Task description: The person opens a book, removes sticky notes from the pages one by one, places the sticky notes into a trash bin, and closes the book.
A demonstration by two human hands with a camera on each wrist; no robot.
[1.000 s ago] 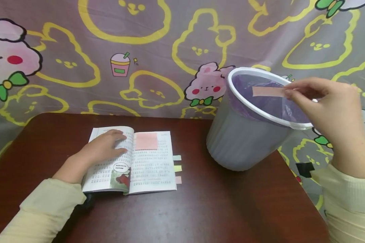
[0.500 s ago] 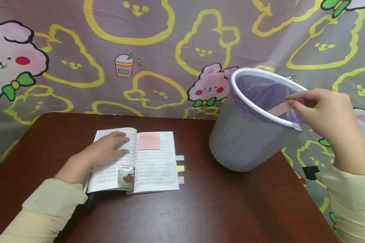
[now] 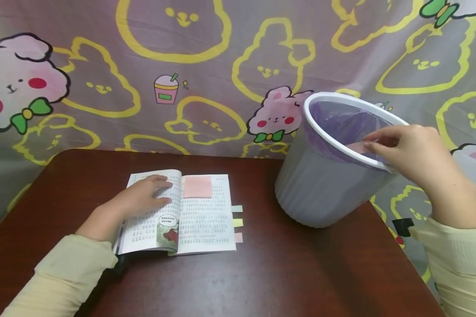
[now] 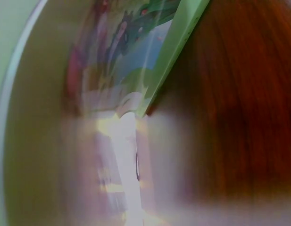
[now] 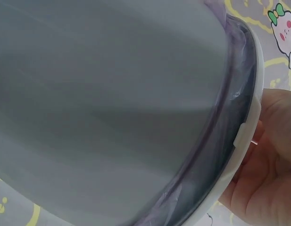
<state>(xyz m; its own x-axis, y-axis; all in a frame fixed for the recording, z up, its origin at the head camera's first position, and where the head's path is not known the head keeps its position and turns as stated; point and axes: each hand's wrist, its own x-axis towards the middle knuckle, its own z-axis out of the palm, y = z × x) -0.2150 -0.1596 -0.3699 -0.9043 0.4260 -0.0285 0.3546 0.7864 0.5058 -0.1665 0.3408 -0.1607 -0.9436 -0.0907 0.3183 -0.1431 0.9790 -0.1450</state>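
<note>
- The right hand (image 3: 414, 152) has come down since a second ago, when its pink strip (image 3: 357, 147) lay across the mouth of the grey bin (image 3: 321, 189)
- Now the strip's visible part is just inside the white rim (image 3: 328, 127), pinched between thumb and fingers, so it seems not yet let go
- The left hand (image 3: 144, 197) still rests, fingers loosely spread, on the left page of the open book (image 3: 206, 224)

Right hand (image 3: 414, 152) pinching pink strip (image 3: 355, 147) at mouth of grey bin (image 3: 327, 187); open book (image 3: 206, 218) under left hand (image 3: 143, 196).
</note>
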